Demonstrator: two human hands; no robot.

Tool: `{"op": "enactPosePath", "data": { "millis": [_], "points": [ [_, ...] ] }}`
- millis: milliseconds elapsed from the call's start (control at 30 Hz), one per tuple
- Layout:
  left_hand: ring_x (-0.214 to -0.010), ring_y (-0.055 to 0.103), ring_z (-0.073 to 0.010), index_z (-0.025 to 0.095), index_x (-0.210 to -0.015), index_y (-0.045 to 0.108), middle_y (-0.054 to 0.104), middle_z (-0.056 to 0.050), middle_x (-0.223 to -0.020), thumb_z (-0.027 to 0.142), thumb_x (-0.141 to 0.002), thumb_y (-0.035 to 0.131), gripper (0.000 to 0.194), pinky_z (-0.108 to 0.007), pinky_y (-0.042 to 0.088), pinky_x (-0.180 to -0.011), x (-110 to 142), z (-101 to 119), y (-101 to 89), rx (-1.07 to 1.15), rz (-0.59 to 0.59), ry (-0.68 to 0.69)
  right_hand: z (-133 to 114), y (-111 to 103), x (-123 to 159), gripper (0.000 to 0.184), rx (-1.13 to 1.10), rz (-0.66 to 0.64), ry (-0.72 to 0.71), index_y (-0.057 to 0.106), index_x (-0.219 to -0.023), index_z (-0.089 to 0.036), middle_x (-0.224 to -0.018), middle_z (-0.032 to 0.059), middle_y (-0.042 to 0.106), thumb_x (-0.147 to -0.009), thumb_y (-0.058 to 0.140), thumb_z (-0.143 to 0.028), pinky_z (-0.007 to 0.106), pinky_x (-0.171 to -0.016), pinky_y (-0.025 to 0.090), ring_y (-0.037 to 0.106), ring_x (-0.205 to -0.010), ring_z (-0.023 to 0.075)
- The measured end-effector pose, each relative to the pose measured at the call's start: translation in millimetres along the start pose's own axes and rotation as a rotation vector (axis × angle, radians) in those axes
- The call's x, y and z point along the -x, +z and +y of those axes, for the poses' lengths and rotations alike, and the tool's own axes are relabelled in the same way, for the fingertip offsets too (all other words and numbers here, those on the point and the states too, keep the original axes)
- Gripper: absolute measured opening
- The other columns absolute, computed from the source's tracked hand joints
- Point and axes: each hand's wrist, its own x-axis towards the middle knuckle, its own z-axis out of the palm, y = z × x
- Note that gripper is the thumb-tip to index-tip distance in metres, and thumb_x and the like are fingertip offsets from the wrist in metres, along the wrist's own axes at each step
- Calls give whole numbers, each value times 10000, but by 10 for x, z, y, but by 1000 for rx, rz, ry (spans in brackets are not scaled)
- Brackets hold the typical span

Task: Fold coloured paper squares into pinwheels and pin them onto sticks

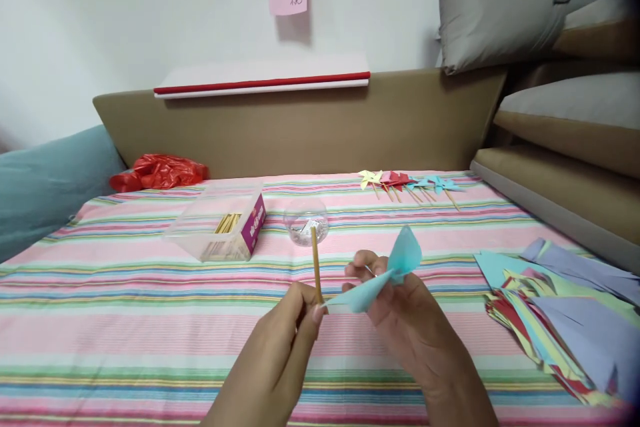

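Note:
My left hand (287, 330) is closed on a thin wooden stick (317, 265), which points up between thumb and fingers. One pointed tip of a light blue paper pinwheel (367, 291) reaches my left fingertips. At its other side, my right hand (400, 320) grips the folded paper, with a rounded blade (405, 250) standing up above the fingers. A thin shiny pin (370, 271) shows by the right fingertips; its lower part is hidden. Stick and pinwheel centre are apart.
Beyond my hands stand a clear round tub (306, 221) of small metallic bits and a plastic box (215, 233) of sticks. Several finished pinwheels (400, 181) lie at the back right. Cut coloured paper (565, 320) is piled right. A red plastic bag (159, 172) lies back left.

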Motion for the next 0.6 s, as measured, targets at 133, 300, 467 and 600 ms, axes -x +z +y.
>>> {"op": "enactPosePath", "data": {
  "millis": [133,300,467,600],
  "points": [
    [-710,519,-172,255,-963,494,551,6,-821,361,-1064,356,201,-276,432,-635,-3,-95,39,-93,-37,136,18,52,9,259,78,-55,43,790,-1075,-349,-1412,12,638,-822,828,-385,387,-1008,526,628,-1195,245],
    [-684,586,-158,256,-983,500,639,0,-930,224,-1044,352,163,-266,425,-576,16,-201,17,-357,-19,239,-45,134,42,179,253,-59,64,802,-1019,-307,-1285,49,711,-858,795,-385,365,-934,555,662,-1125,244],
    [-586,590,-145,258,-994,507,632,19,-866,180,-1030,398,139,-264,394,-506,44,-279,8,-511,70,308,-33,201,43,35,357,-70,-39,756,-896,-297,-1103,12,753,-908,748,-265,324,-974,531,649,-1155,193],
    [-587,607,-149,273,-1076,511,640,25,-871,202,-1029,447,107,-265,381,-499,48,-341,-15,-503,156,359,57,222,17,53,419,-42,-77,742,-910,-292,-1061,1,735,-931,719,-250,279,-920,536,658,-1061,155]
  ]
}}
